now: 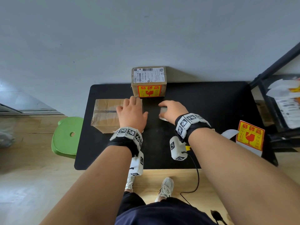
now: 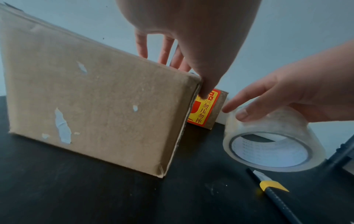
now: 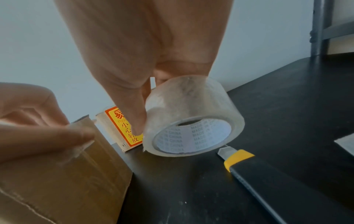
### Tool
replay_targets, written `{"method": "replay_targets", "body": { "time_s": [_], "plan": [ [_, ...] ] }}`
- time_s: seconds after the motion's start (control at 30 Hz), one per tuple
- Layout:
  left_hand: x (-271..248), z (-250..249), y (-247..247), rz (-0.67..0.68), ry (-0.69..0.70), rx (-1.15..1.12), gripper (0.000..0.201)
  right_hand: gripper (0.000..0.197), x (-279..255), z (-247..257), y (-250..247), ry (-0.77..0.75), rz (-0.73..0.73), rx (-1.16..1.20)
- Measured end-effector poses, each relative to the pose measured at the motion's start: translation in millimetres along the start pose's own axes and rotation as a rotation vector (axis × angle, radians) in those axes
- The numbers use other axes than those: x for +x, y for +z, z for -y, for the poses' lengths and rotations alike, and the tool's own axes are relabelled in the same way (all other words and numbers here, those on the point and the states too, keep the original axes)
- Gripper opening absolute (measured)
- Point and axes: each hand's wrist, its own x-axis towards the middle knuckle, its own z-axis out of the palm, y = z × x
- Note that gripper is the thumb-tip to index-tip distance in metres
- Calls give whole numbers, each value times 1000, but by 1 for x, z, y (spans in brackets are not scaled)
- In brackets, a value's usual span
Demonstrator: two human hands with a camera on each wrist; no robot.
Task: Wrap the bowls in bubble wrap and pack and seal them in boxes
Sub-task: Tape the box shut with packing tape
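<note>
A closed brown cardboard box (image 1: 105,114) (image 2: 95,106) lies on the left of the black table (image 1: 211,103), with clear tape along its top seam. My left hand (image 1: 131,111) (image 2: 184,63) rests on its right end, fingers stretched flat over the top and thumb down the side. My right hand (image 1: 172,109) (image 3: 141,97) grips a roll of clear tape (image 1: 163,111) (image 3: 191,118) that stands on the table just right of the box. A smaller sealed box (image 1: 149,82) with a shipping label and a red-yellow fragile sticker stands behind. No bowls or bubble wrap show.
A black and yellow utility knife (image 3: 258,174) (image 2: 272,191) lies beside the roll, toward me. A sheet of fragile stickers (image 1: 250,135) sits at the table's right edge. A black metal rack (image 1: 276,95) stands on the right, a green stool (image 1: 68,135) on the left, and a wall is behind.
</note>
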Motion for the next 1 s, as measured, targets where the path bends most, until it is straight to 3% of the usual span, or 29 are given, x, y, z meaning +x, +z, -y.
{"method": "replay_targets", "body": {
  "time_s": [0.43, 0.57, 0.67, 0.77, 0.83, 0.9, 1.0],
  "plan": [
    [13, -7, -1, -15, -5, -23, 38, 47, -20, -19, 0, 83, -56, 244],
    [8, -13, -10, -19, -45, -246, 30, 48, -28, -21, -3, 123, -59, 343],
    [3, -28, -13, 115, 21, -452, 30, 47, -35, -21, -7, 116, -95, 390],
    [1, -43, -15, 345, -5, -477, 37, 48, -44, -20, -11, 94, -122, 427],
    [-1, -47, -18, 427, -30, -481, 37, 49, -49, -21, -14, 80, -140, 450],
    [-5, -47, -20, 408, -24, -535, 32, 49, -54, -22, -18, 60, -156, 459],
    [-13, -47, -22, 258, -26, -611, 23, 49, -59, -23, -22, 35, -167, 457]
  ]
}}
